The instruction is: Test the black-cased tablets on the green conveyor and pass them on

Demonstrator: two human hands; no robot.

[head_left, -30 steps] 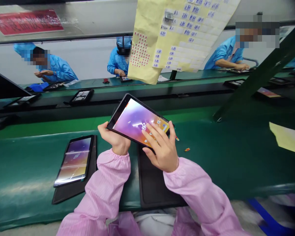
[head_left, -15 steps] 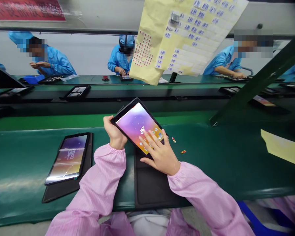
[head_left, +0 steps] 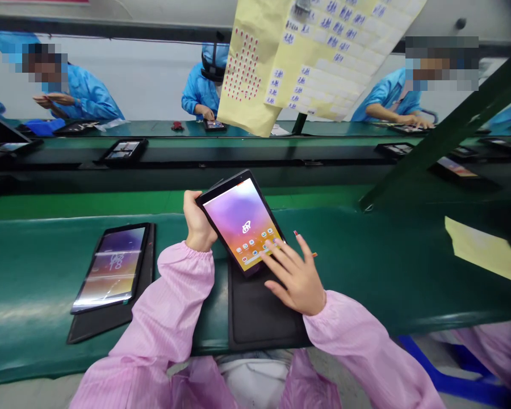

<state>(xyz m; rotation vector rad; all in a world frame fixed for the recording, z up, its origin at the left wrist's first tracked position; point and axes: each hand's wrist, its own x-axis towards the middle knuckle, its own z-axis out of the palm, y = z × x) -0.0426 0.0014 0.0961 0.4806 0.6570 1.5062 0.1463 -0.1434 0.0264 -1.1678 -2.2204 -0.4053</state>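
Observation:
My left hand [head_left: 199,220] grips the upper left edge of a black tablet [head_left: 234,218], which is tilted and raised above the bench. Its lit screen shows a purple-to-orange wallpaper, a white logo and rows of icons. My right hand [head_left: 296,272] has its fingers spread over the lower right corner of the screen; whether a fingertip touches the glass I cannot tell. Beneath the tablet lies a flat black pad [head_left: 264,315] at the bench's front edge. To the left, a second lit tablet [head_left: 113,270] rests on another black pad [head_left: 91,326].
The green bench [head_left: 366,267] carries a yellow paper [head_left: 485,250] on the right. A green slanted post [head_left: 426,136] rises there. Yellow sheets [head_left: 323,62] hang ahead. Across a dark conveyor [head_left: 221,153] holding trays [head_left: 123,150], several people in blue work. A blue stool [head_left: 451,386] stands lower right.
My right hand has slid down and to the right, off the middle of the screen, uncovering the icons. The tablet has turned slightly more upright in my left hand. The view has shifted a little.

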